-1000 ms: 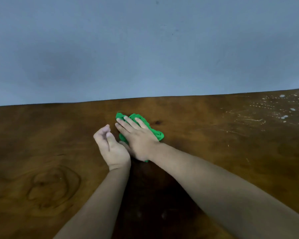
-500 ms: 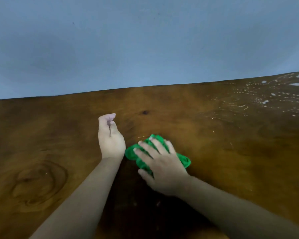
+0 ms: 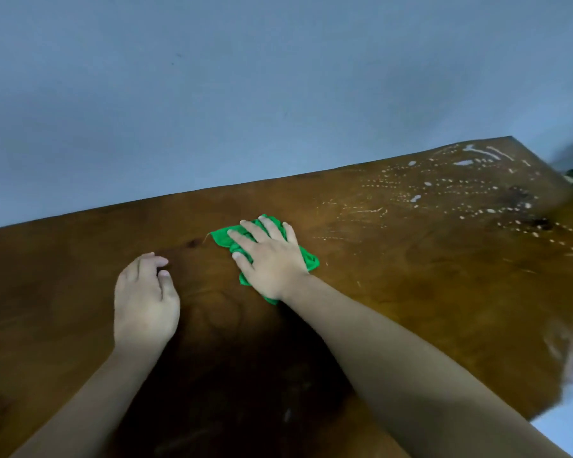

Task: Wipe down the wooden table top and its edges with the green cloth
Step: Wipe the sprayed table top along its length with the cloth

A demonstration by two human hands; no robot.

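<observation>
A: What's at nine o'clock?
B: Bare wood of the table [image 3: 57, 269], with the grey-blue wall [image 3: 245, 94] behind its far edge; then the left hand [image 3: 144, 300], palm down, fingers loosely curled and apart, gripping nothing; whether it touches the wood I cannot tell.
A: And the cloth?
B: Just beside that hand, at its two o'clock, near the middle of the top; the cloth [image 3: 306, 259] lies bunched on the wood, and the right hand [image 3: 268, 259] lies flat on it, fingers spread, pressing rather than clenching; green shows at the fingertips and by the wrist.
A: Further right?
B: White specks [image 3: 460, 190] scattered toward the far corner at two o'clock, well apart from the cloth.
</observation>
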